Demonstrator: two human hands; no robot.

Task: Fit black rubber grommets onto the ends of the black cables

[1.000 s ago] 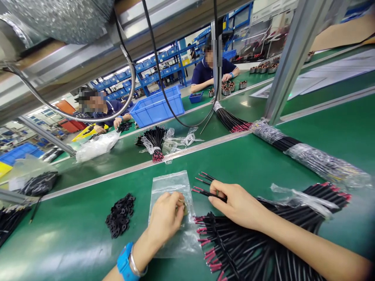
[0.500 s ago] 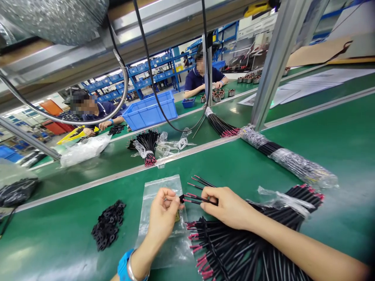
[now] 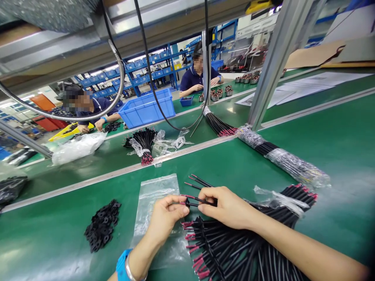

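My left hand (image 3: pixel 165 214) is closed in a pinch around a small black flat part (image 3: pixel 187 202), which sits at the red end of a black cable. Whether the cable passes fully through it is too small to tell. My right hand (image 3: pixel 224 207) is closed on several black cables (image 3: pixel 193 198) with red inner wires, their ends pointing left. Beneath my right forearm lies a big bundle of black cables (image 3: pixel 252 249) with red tips. Left of my left hand is a pile of similar small black parts (image 3: pixel 102 226). A clear plastic bag (image 3: pixel 158 187) lies flat under my left hand.
A plastic-wrapped cable bundle (image 3: pixel 281 158) lies to the right, near a metal post (image 3: pixel 268 74). Beyond the metal rail (image 3: pixel 96 181) are a tied cable bundle (image 3: pixel 143 144), a blue bin (image 3: pixel 148 111) and two co-workers. Black cords (image 3: pixel 149 66) hang ahead.
My left hand has brought the small black part rightward onto the end of one cable, closer to my right hand. My right hand keeps its hold on the cables. The view has shifted slightly.
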